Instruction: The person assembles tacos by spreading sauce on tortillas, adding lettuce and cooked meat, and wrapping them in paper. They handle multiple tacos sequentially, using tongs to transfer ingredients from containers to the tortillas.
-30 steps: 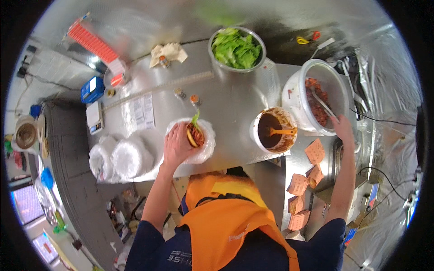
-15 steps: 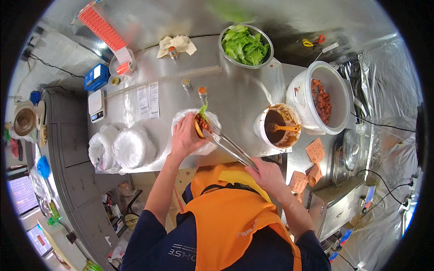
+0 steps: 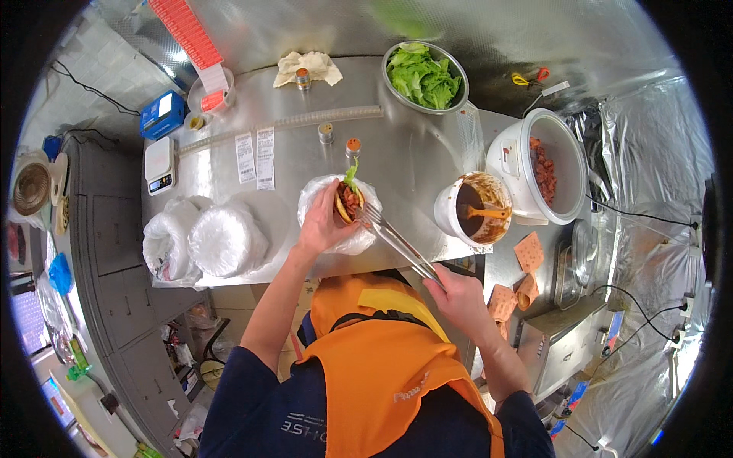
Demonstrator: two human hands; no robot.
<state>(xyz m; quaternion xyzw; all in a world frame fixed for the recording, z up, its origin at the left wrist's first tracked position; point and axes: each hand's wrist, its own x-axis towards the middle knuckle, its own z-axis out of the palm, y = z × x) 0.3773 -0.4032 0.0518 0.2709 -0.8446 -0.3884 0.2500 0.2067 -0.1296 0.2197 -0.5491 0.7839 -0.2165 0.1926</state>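
Observation:
My left hand [image 3: 324, 226] is closed round a split bun [image 3: 350, 203] packed with reddish-brown meat chunks, a green lettuce leaf [image 3: 351, 174] poking out of its far end. Under the bun sits a round container covered in clear plastic bag [image 3: 359, 243]. Metal tongs [image 3: 401, 245] are gripped in my right hand [image 3: 456, 299], their tips at the filling on the bun's right side. Whether the tips pinch any meat is too small to tell.
To the right stand a sauce tub [image 3: 450, 221] with an orange-handled utensil [image 3: 489, 212] and a white bucket [image 3: 521, 164] of meat. A lettuce bowl [image 3: 463, 95] is at the back. Bagged containers [image 3: 227, 240], paper slips [image 3: 265, 159], a scale [image 3: 159, 164] and shakers [image 3: 353, 146] lie leftward.
The whole view has shifted slightly. The bun is tilted so more of its meat filling shows, and the tong tips remain at its right side.

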